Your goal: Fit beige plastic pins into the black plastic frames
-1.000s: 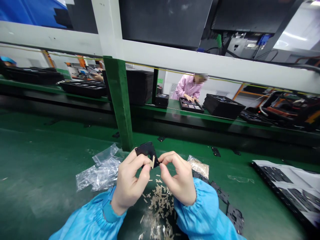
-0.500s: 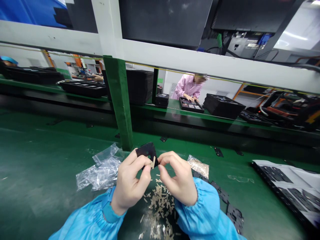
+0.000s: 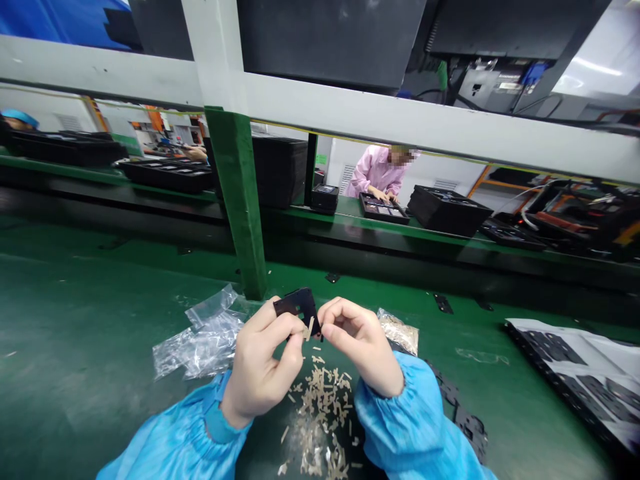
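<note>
The green bench (image 3: 75,333) extends under and around both hands. A white-lined tray (image 3: 543,367) stands well to the right of the right hand (image 3: 363,347); dark flat parts lie in it, and the lining probably guards them from scuffing.

The left hand (image 3: 265,363) is curled, thumb and forefinger pinched at the lower edge of a black plate (image 3: 295,305), the other fingers partly hidden behind it. The plate is held above the bench, between the hands and tilted; the edge grip appears chosen to leave its face exposed and its right corner reachable. The right hand is loosely curled, thumb and forefinger nearly together at that corner. Whether they grip the plate or only touch it cannot be told.

Clear plastic bags (image 3: 203,347) lie crumpled just left of the left hand, outside the space between the hands. Black frames (image 3: 470,430) lie beside the right forearm, partly covered by the sleeve. A clear bag of tan pieces (image 3: 403,333) lies just beyond the right hand, presumably within easy reach.

Loose tan pieces (image 3: 323,397) are scattered below and between the hands, directly under the held plate. One tan strip (image 3: 311,327) shows at the left fingertips, against the plate; its attachment cannot be determined.
</note>
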A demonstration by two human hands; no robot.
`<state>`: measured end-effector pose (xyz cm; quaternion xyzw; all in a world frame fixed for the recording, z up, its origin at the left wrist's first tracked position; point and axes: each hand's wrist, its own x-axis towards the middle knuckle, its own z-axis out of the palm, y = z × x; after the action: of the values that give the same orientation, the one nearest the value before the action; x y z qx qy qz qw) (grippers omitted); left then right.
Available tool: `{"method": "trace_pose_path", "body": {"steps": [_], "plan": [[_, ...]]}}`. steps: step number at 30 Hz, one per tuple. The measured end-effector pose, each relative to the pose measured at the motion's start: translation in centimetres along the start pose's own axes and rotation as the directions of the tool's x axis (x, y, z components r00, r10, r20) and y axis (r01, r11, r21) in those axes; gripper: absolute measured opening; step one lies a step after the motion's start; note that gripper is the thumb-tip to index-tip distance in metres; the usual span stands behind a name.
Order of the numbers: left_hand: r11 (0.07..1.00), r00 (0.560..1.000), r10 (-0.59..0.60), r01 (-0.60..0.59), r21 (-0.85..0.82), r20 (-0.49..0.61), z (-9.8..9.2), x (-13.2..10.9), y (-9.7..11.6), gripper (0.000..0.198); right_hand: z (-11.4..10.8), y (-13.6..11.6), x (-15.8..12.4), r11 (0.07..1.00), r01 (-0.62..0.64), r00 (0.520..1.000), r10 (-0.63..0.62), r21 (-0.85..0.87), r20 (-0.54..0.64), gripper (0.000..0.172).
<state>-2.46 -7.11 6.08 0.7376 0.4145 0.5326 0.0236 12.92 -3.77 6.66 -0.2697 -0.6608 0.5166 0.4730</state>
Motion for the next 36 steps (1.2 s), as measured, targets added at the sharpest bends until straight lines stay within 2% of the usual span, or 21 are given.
{"method": "trace_pose_path", "body": {"steps": [8, 14, 22, 36], "plan": [[1.0, 1.0, -0.014, 0.015, -0.026, 0.017, -0.1, 0.0, 0.1, 0.02, 0.3, 0.0, -0.1, 1.0, 0.011, 1.0, -0.012, -0.013, -0.023, 0.01], [0.999, 1.0, -0.01, 0.01, -0.034, 0.016, -0.2, 0.1, 0.2, 0.021, 0.6, 0.0, -0.2, 0.993, 0.055, 0.994, -0.065, -0.107, -0.087, 0.011], [0.998, 0.999, -0.021, 0.023, -0.06, 0.029, -0.2, 0.2, 0.4, 0.021, 0.6, -0.1, -0.1, 0.991, 0.064, 0.994, -0.074, -0.121, -0.081, 0.011], [0.952, 0.99, -0.112, 0.133, -0.275, 0.091, -0.2, -0.1, -0.9, 0.023, 0.4, -0.4, -0.3, 0.998, 0.012, 0.999, -0.014, -0.069, -0.032, 0.011]]}}
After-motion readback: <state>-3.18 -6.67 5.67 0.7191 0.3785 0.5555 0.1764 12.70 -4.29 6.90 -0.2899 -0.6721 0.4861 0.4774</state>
